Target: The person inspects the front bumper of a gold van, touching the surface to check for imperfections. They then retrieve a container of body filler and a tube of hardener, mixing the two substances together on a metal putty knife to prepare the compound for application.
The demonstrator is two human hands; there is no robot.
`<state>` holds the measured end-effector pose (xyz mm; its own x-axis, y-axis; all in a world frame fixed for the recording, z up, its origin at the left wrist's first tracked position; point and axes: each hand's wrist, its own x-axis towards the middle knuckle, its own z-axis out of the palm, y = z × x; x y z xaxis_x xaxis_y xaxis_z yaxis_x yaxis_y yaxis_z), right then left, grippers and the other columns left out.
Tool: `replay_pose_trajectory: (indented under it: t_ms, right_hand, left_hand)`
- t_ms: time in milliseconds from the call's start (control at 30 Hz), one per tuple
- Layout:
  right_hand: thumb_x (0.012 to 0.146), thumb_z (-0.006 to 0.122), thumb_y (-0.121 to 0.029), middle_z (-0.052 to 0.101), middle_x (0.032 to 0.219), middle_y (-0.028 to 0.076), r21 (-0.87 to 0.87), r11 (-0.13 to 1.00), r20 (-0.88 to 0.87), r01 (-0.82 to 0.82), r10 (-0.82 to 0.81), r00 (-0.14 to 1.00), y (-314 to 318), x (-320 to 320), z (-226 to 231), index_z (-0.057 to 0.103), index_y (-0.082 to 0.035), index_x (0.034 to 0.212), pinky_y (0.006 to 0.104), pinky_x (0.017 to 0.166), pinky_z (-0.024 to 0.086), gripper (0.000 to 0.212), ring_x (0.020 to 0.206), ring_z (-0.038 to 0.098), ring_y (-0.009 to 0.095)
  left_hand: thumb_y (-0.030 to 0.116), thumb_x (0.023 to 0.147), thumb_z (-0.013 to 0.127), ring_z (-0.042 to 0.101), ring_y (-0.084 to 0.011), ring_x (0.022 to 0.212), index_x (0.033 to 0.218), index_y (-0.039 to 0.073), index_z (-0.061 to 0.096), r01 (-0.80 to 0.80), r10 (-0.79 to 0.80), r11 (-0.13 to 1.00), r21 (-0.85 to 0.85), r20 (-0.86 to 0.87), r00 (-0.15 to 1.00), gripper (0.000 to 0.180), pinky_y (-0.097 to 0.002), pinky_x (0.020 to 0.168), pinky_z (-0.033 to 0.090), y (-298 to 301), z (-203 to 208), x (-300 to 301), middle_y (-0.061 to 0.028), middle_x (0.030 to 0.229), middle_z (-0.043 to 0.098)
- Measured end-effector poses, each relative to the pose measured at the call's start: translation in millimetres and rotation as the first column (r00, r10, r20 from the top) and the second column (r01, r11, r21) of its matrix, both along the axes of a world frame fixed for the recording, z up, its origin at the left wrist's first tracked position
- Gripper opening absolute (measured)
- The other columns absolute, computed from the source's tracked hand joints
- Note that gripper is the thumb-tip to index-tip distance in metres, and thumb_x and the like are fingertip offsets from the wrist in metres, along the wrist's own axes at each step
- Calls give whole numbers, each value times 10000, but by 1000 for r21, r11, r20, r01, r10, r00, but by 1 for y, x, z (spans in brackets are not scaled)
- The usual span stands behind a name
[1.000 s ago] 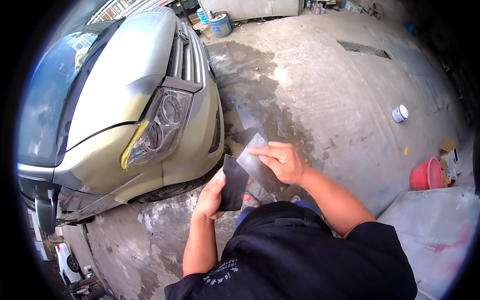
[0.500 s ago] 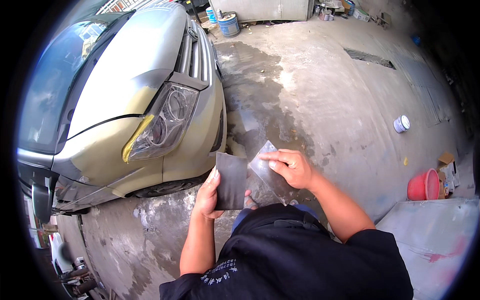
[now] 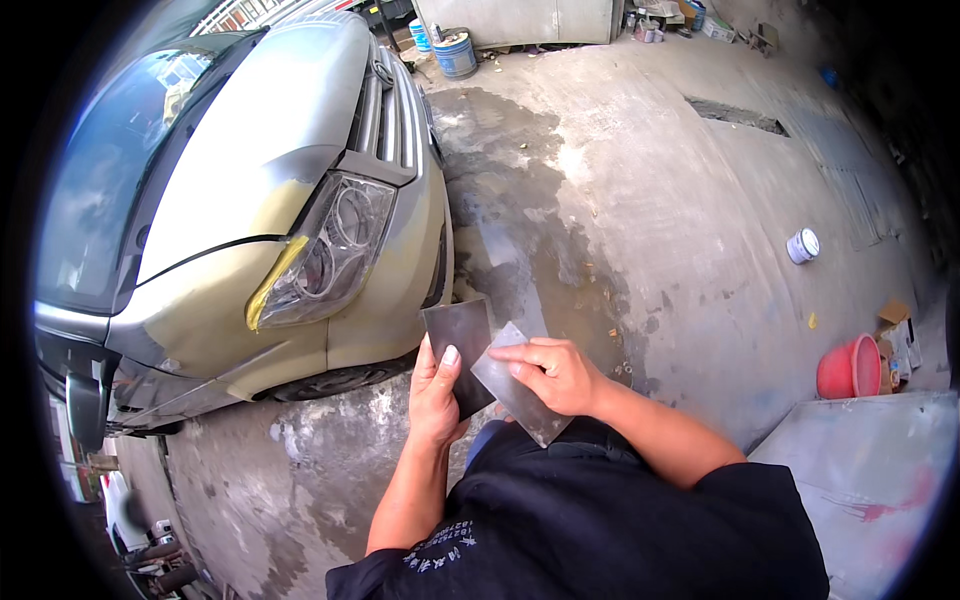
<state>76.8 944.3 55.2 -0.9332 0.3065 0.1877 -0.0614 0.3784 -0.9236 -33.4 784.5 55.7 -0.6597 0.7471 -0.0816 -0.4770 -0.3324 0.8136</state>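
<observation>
My left hand point(image 3: 434, 397) is closed around a dark grey rectangular plate point(image 3: 460, 332), its thumb lying on the face. In my right hand point(image 3: 560, 376) is a thin, shiny grey sheet that looks like a metal putty spreader point(image 3: 530, 408), held slanted with the index finger stretched across it. The spreader's left corner laps over the right side of the plate; whether the two touch I cannot tell. Both are in front of my waist. To the left stands a car point(image 3: 390, 300) with patchy grey and yellowish paintwork, its headlight point(image 3: 345, 235) edged by yellow tape point(image 3: 273, 288).
Wet concrete floor point(image 3: 520, 220) stretches ahead. A white can point(image 3: 802, 246) and a red bucket point(image 3: 848, 368) are at the right, the bucket beside cardboard point(image 3: 893, 313). A grey panel point(image 3: 870, 460) lies at lower right. Blue tins point(image 3: 455, 55) stand at the back.
My right hand has come down and left with the spreader, which now overlaps the plate. The plate has tilted in my left hand, and its thumb now lies across the face.
</observation>
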Motion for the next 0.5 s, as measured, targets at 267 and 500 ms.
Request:
replay_pose_trajectory:
  t_ms: [267,500]
  right_hand:
    - [958,516,-99,625,1119,49,-485,870,-126,85,-166,978,59,-21,9,555,-3,1258,251,894,445,317,1000,565,101]
    - [951,536,-110,612,1131,54,-787,579,-118,-213,197,973,9,16,-25,535,-20,1271,268,892,448,333,1015,558,108]
  left_hand:
    - [146,958,531,570,-209,1092,1361,66,426,159,-156,987,-39,72,985,424,-390,920,493,-10,12,-6,-90,1240,559]
    - [161,911,591,629,-183,990,1304,64,465,19,-17,1000,-6,228,974,424,-328,858,520,-7,4,-10,-74,1144,623]
